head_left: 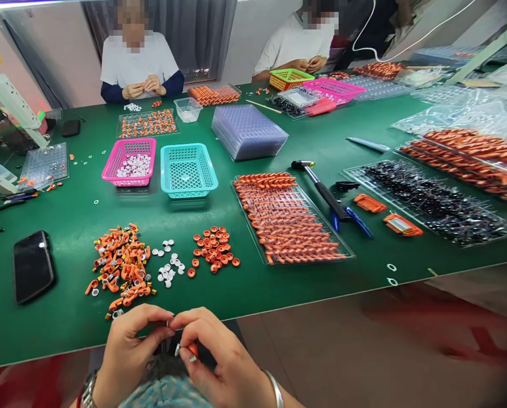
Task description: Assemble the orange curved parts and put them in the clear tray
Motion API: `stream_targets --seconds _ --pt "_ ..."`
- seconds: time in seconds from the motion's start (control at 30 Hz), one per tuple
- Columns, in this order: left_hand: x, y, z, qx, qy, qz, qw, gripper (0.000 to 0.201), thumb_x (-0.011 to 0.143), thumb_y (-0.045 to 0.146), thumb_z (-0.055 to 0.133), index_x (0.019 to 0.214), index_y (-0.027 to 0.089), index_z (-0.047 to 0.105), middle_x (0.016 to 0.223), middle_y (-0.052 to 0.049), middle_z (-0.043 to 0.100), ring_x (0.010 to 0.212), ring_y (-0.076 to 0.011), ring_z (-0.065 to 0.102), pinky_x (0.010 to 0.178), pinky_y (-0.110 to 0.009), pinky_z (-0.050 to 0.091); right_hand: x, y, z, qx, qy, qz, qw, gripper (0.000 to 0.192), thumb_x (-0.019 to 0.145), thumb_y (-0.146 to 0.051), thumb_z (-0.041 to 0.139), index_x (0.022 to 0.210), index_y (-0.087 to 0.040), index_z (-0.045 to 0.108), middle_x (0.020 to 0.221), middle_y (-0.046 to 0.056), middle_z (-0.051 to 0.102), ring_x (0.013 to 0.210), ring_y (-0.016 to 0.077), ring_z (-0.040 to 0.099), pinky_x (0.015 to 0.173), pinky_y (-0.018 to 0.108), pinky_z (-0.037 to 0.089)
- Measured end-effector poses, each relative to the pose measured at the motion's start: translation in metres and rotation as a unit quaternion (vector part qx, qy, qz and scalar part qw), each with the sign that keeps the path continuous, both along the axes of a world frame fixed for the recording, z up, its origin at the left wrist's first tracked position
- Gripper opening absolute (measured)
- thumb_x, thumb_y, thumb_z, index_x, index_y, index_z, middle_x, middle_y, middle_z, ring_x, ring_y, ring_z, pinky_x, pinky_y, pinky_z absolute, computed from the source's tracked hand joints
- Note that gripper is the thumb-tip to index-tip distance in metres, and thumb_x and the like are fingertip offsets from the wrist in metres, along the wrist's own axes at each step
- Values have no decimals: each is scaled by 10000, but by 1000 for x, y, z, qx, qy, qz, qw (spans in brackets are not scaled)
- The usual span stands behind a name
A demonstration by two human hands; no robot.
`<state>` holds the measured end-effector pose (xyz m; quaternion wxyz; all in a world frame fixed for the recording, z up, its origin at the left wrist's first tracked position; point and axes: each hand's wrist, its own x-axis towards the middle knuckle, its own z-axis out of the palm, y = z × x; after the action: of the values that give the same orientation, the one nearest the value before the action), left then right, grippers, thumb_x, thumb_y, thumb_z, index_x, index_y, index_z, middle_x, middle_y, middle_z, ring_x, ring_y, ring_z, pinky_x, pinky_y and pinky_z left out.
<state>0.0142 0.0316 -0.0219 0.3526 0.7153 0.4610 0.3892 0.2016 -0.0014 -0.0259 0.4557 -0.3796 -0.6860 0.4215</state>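
In front of the table edge, my left hand point(130, 351) pinches thumb and forefinger together on something small and pale that I cannot make out. Beside it, touching at the fingertips, my right hand point(223, 354) is closed around a small orange plastic part point(192, 349), mostly hidden by the fingers, with a silvery bit showing. Just beyond the hands lies a heap of orange hook-shaped parts point(123, 263) with white discs and yellow ends. To its right are loose white discs point(168, 275) and a group of small orange cups point(213, 249).
A phone point(33, 266) lies at left. Pink basket point(121, 180) with white pieces, turquoise basket point(189, 192) and stacked clear trays point(248, 133) stand behind. Rightward are a tray of orange parts point(287, 221), a hammer point(325, 195) and black parts point(431, 192). Two people sit opposite.
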Motion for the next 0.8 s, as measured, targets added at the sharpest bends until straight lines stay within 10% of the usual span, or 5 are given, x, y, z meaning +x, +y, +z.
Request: stream_targets --seconds 0.8 --pt "7 -10 4 5 -27 -11 1000 129 755 113 741 829 215 769 701 -9 781 588 -155 738 571 -170 582 -7 13 2 -256 42 -25 966 122 786 -247 574 698 -187 515 638 -38 470 589 121 434 551 236 360"
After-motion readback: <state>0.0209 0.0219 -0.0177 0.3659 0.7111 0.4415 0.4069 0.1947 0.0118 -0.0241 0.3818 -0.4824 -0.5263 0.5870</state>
